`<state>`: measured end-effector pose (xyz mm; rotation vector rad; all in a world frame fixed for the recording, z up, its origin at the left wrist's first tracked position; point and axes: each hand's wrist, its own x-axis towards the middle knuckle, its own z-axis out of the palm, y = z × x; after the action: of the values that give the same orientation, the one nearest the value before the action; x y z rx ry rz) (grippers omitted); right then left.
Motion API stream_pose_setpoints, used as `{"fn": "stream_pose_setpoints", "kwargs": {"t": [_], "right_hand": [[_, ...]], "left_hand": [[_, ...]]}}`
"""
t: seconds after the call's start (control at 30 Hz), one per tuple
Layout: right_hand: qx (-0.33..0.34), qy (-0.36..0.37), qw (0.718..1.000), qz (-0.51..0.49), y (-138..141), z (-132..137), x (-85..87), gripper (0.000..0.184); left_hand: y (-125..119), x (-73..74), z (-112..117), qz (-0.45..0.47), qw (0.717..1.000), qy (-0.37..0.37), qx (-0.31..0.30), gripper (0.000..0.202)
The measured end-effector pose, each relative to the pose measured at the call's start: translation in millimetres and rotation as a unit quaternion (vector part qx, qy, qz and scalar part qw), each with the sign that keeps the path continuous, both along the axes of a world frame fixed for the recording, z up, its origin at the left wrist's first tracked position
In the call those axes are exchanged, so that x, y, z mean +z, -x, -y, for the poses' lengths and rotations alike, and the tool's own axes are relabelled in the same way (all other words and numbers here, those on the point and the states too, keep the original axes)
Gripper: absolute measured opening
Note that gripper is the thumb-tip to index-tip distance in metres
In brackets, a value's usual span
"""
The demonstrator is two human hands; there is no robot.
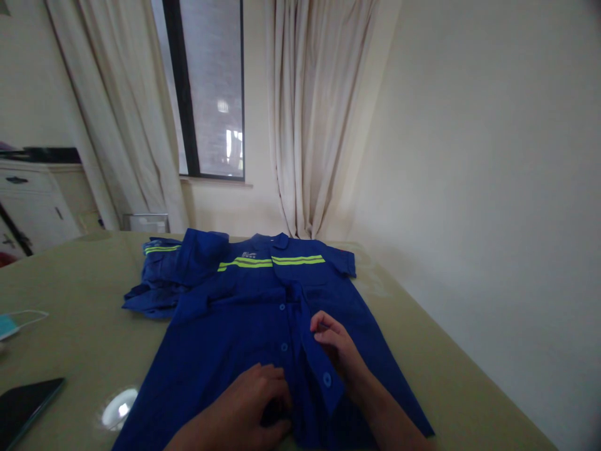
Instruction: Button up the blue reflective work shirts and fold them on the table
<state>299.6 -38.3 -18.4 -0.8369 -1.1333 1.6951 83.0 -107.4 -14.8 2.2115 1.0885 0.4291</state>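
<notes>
A blue short-sleeved work shirt (pixel 235 332) with yellow-green striped bands lies spread on the table, its collar at the far end. Its front is parted in the lower half, and buttons show along both edges. My right hand (pixel 345 351) pinches the edge of the right-hand front flap, which is lifted and turned so that a button faces up. Low on the left-hand front, beside the button edge, my left hand (pixel 253 398) rests with curled fingers. Its fingertips are partly hidden, so I cannot see what lies between them.
Folded blue clothing (pixel 157 285) with a yellow-green stripe sits against the shirt's left side. On the table (pixel 89 300) are a dark flat device (pixel 28 407) and a face mask (pixel 8 326). A wall (pixel 493 219) runs along the right, with curtains (pixel 310 119) behind.
</notes>
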Motion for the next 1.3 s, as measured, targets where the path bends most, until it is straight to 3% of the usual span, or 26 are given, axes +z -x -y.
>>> {"fn": "stream_pose_setpoints", "kwargs": {"t": [0.13,0.27,0.53,0.67,0.8,0.93,1.0,1.2,1.3], "right_hand": [[0.011,0.048,0.998,-0.048,17,13,-7.5,0.024],[0.002,0.044,0.999,-0.022,23,14,-17.6,0.024],[0.011,-0.015,0.997,0.071,30,9,-40.1,0.023],[0.022,-0.035,0.994,0.104,28,14,-29.7,0.029],[0.043,-0.169,0.969,0.177,21,25,-5.1,0.039],[0.028,-0.264,0.929,0.256,16,33,8.5,0.033],[0.004,-0.270,0.923,0.273,17,32,6.1,0.026],[-0.094,-0.183,0.949,0.240,20,18,-16.9,0.048],[-0.101,-0.161,0.960,0.208,21,16,-23.3,0.042]], "left_hand": [[2,10.1,-2,0.070,0.997,0.017,-0.015,0.011],[1,13.1,-3,0.117,0.993,-0.002,-0.001,0.019],[0,-31.8,-7,0.104,0.981,-0.134,0.090,0.017],[2,-34.1,-8,0.098,0.978,-0.165,0.085,0.016],[3,-27.5,-11,0.137,0.971,-0.146,0.130,0.019],[4,-22.3,-15,0.181,0.959,-0.108,0.188,0.015],[5,-21.0,-16,0.187,0.957,-0.090,0.201,0.012],[8,-24.8,-21,0.159,0.972,-0.020,0.172,0.009],[11,-25.4,-23,0.142,0.978,-0.006,0.155,0.030]]}}
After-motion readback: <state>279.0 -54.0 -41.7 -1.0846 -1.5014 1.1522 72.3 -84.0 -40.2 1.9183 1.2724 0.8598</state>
